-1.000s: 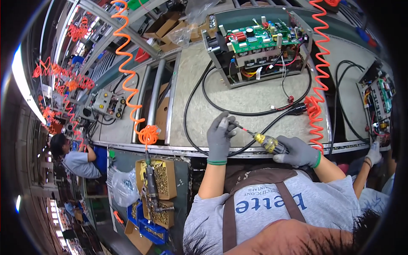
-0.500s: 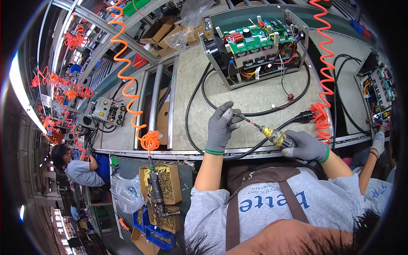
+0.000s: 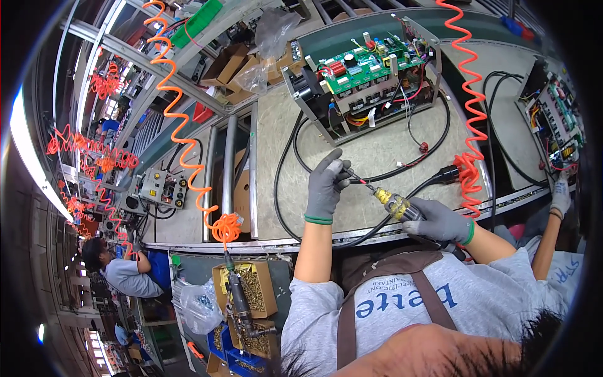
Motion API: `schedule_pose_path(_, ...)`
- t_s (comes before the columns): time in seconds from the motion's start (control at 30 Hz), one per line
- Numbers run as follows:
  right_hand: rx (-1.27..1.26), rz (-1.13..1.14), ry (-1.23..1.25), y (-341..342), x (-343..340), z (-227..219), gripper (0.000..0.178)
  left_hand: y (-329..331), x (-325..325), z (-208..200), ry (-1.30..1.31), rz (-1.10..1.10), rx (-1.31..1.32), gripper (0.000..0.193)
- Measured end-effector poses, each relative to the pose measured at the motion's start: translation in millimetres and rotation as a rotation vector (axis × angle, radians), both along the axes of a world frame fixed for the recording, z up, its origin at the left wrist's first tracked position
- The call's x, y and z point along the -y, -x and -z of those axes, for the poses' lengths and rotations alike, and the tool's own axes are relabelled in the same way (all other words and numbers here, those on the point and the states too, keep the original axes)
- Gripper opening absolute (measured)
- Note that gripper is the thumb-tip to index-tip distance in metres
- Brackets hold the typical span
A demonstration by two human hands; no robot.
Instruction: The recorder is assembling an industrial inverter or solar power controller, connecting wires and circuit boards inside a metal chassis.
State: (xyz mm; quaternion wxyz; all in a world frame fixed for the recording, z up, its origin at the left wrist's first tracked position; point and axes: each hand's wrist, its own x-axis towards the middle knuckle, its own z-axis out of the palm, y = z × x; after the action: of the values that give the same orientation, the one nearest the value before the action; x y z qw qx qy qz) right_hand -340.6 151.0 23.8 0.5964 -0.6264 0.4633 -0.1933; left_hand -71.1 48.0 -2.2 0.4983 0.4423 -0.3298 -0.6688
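Just above the worktop's front edge (image 3: 264, 244), the screwdriver (image 3: 391, 202) slants between my hands, handle to the right, shaft up and to the left. My right hand (image 3: 440, 220) is clamped round the handle. My left hand (image 3: 325, 188) has its fingers curled at the tip end of the shaft; they hide the tip, and whether they pinch it or merely touch it I cannot tell. Both hands are gloved in grey, apart from each other, bridged by the tool.

Ahead of them, well apart, sits the unit (image 3: 370, 66), its green board uppermost. Black cable (image 3: 277, 182) loops over the worktop (image 3: 266, 125), passing behind and below my left hand; its plug (image 3: 448, 174) lies beyond my right, against an orange hose (image 3: 467, 179). Open room: the stretch inside the loop, and a strip left of it as far as the metal edge beside the roller (image 3: 230, 163).

Count: one screwdriver; three units, the second (image 3: 559, 113) at far right near a co-worker's hand (image 3: 561, 196), the third (image 3: 164, 188) at left; two near hoses, the left one carrying a power tool (image 3: 239, 295); two screw cartons (image 3: 269, 295); two blue bins (image 3: 231, 362). Hoses farther left: too tangled to count.
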Motion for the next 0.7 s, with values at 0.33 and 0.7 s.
schedule_pose_path(0.33,0.197,0.227,-0.212,1.2,18.0,24.7,0.036,25.7,45.4,35.3,0.055,-0.227,0.364,0.053)
schedule_pose_path(0.7,0.349,0.255,-0.336,6.2,29.0,36.3,0.027,38.9,72.7,50.6,0.139,-0.352,0.447,0.032)
